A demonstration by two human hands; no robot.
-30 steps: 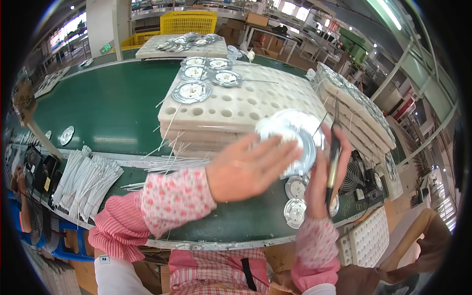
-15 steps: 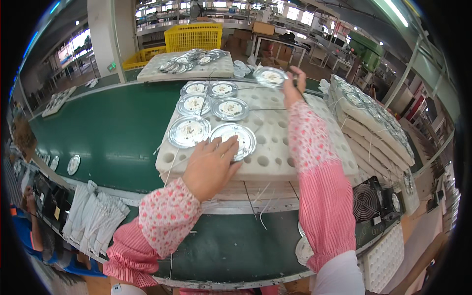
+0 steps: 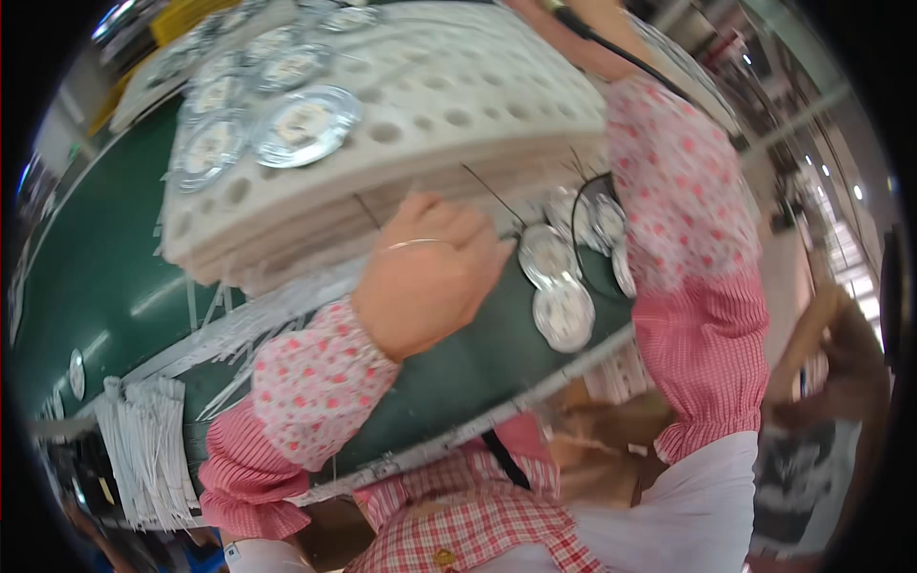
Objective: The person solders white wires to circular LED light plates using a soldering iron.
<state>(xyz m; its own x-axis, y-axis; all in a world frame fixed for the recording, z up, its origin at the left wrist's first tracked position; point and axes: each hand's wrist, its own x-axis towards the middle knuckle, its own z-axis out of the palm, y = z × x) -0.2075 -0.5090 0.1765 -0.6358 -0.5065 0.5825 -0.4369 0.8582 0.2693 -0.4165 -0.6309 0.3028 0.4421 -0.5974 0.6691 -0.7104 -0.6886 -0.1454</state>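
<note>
My left hand [image 3: 430, 272] is over the green bench, at the near edge of the stacked white foam boards [image 3: 420, 172]. Its fingers curl under and are blurred; anything in them is hidden. A thin pale strand crosses its back. To its right lie several round silver discs with pale centres [image 3: 564, 315]. My right hand [image 3: 578, 38] is at the top edge, beyond the foam, its fingers cut off by the frame. A black cord with a brass-coloured end [image 3: 611, 43] runs along it. On the foam's left side sit several silver discs [image 3: 308, 124].
A bundle of white strips [image 3: 148, 449] lies at the lower left of the green bench [image 3: 439, 368]. Dark wires [image 3: 492, 191] stick out from the foam stack. A yellow crate [image 3: 186, 14] shows at the upper left. Another person's arm [image 3: 807, 344] is at the right.
The view has tilted down and turned right. My left hand has left the disc on the foam and come nearer, fingers curling. The disc in my right hand is out of sight.
</note>
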